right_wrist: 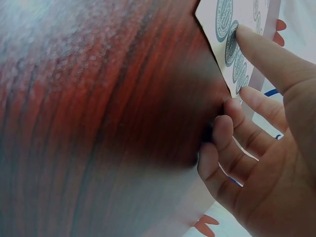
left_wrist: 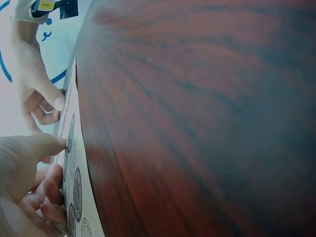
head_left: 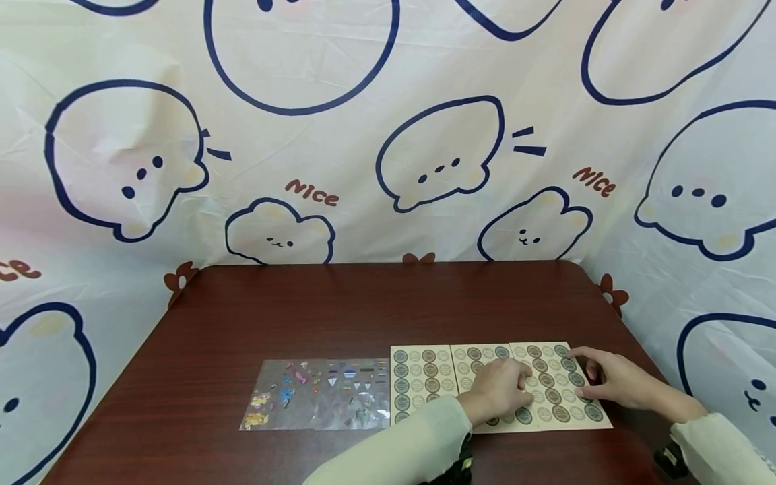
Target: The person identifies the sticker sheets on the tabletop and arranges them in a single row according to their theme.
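A cream sheet of round stickers (head_left: 418, 357), marked off into three panels with rows of dark and pale printed circles, lies flat on the table. Over its middle and right panels rests my left hand (head_left: 498, 387), thumb on the paper and the other fingers loosely bent, as the left wrist view shows. My right hand (head_left: 621, 377) is at the sheet's right edge. Its thumb (right_wrist: 264, 52) and index finger (right_wrist: 266, 108) touch the printed margin, spread apart, while the remaining fingers bend beside the edge.
Left of the sticker sheet, and meeting its edge, lies a clear plastic sheet (head_left: 315, 417) with small colourful stickers. Both are on a dark reddish-brown table (head_left: 364, 303). A pale cartoon-print cloth (head_left: 358, 155) hangs behind and at both sides.
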Motion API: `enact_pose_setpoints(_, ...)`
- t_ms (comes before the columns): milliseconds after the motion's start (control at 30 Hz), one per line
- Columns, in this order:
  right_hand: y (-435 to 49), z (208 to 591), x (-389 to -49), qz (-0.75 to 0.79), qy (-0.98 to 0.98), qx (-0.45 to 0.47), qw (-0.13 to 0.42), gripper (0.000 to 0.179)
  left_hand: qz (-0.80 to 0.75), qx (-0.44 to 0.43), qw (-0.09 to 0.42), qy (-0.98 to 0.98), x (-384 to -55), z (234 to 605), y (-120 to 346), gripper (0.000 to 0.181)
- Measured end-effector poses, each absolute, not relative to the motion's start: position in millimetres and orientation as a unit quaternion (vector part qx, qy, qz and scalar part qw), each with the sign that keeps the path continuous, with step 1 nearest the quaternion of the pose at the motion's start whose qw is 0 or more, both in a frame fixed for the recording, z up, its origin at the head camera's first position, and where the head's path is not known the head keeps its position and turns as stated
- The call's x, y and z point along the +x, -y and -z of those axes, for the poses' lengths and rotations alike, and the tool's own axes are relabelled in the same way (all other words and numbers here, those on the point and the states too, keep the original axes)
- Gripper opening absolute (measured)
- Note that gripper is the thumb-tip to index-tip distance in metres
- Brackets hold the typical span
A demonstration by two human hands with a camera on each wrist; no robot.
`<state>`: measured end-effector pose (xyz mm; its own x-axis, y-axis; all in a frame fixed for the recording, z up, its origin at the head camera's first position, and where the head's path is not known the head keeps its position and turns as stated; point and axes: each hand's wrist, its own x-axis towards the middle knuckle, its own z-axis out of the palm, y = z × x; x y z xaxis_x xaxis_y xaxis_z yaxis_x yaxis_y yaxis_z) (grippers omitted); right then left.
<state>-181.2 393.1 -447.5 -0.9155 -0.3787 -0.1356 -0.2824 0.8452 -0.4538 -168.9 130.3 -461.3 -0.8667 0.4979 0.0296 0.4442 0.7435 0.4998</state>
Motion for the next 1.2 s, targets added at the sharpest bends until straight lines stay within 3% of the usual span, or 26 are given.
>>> enact_pose_setpoints(1200, -393.9, 451.5, -180.2, 0.250, -0.945, -0.173, 0.121, 0.064, -0.250, 0.249, 0.059, -0.934, -163.2, 456.7, -126.2, 0.036)
